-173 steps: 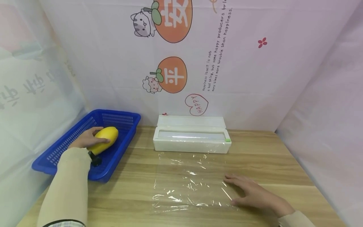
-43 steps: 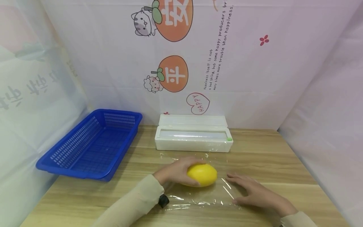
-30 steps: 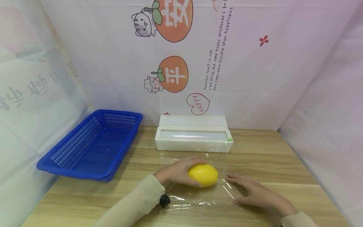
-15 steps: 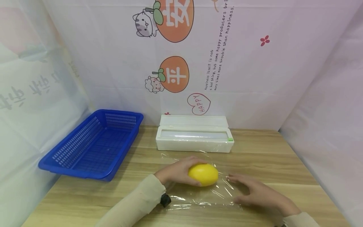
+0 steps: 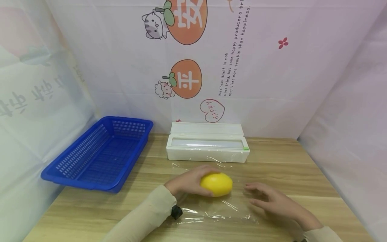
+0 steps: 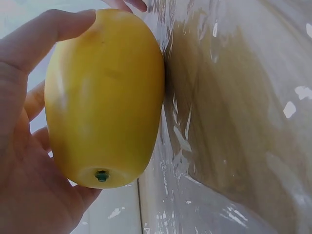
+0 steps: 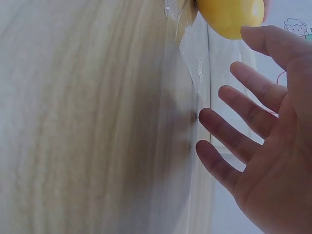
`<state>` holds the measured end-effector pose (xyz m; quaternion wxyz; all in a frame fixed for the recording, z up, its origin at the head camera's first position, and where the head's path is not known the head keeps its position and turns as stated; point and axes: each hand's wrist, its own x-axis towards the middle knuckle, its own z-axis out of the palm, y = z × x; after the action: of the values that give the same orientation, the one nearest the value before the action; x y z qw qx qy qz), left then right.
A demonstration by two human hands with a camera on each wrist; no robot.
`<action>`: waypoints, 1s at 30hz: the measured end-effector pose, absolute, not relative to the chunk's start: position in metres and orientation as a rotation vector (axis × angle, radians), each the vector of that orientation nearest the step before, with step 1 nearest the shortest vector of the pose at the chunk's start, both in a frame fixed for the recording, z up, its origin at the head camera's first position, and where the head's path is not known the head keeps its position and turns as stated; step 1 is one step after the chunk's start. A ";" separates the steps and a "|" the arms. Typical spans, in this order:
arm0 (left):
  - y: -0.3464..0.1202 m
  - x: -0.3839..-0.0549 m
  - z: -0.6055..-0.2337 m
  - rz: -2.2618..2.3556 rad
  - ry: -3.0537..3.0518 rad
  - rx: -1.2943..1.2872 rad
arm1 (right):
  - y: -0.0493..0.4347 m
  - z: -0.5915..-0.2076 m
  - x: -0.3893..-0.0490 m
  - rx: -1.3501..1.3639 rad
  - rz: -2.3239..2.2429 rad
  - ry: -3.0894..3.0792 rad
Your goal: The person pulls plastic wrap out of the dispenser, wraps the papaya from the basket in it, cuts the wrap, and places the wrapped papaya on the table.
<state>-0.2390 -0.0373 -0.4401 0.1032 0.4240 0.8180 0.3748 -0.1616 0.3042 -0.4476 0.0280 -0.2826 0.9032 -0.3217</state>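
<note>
My left hand [image 5: 191,181] grips a smooth oval yellow melon [image 5: 217,184] from its left side, thumb and fingers around it. In the left wrist view, the melon [image 6: 107,102] has a small green stem stub, and it lies against a sheet of clear plastic wrap [image 6: 229,107]. The crinkled wrap [image 5: 211,216] is spread on the table beneath and around the melon. To its right, my right hand [image 5: 276,202] holds nothing, its fingers loosely spread near the wrap's right edge. The right wrist view shows that hand [image 7: 273,131] raised over the wood.
A white cling-film box [image 5: 207,155], lid up and roll inside, stands at the back, right behind the wrap. At the left is a blue plastic basket [image 5: 112,186] with nothing in it. A printed cloth [image 5: 257,111] closes off the back; plain sheets hang at both sides.
My left hand has carried the melon from the blue basket onto the wrap and keeps hold of it. My right hand, earlier at the wrap's right edge, has lifted slightly away from it.
</note>
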 end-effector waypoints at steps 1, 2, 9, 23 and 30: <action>-0.037 -0.239 -0.440 1.097 2.419 1.253 | 0.304 -0.447 -0.162 -0.869 -0.993 2.786; -0.037 -0.239 -0.440 1.096 2.420 1.254 | 0.304 -0.447 -0.161 -0.868 -0.997 2.783; -0.038 -0.237 -0.441 1.138 2.381 1.258 | 0.303 -0.446 -0.161 -0.854 -1.019 2.760; -0.040 -0.230 -0.443 1.226 2.282 1.199 | 0.304 -0.446 -0.162 -0.874 -1.029 2.760; -0.042 -0.230 -0.442 1.227 2.289 1.226 | 0.304 -0.447 -0.162 -0.879 -1.031 2.759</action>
<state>-0.2305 -0.0419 -0.4416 0.1347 0.4230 0.7898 0.4234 -0.1619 0.3045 -0.4469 0.0338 -0.2857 0.8971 -0.3354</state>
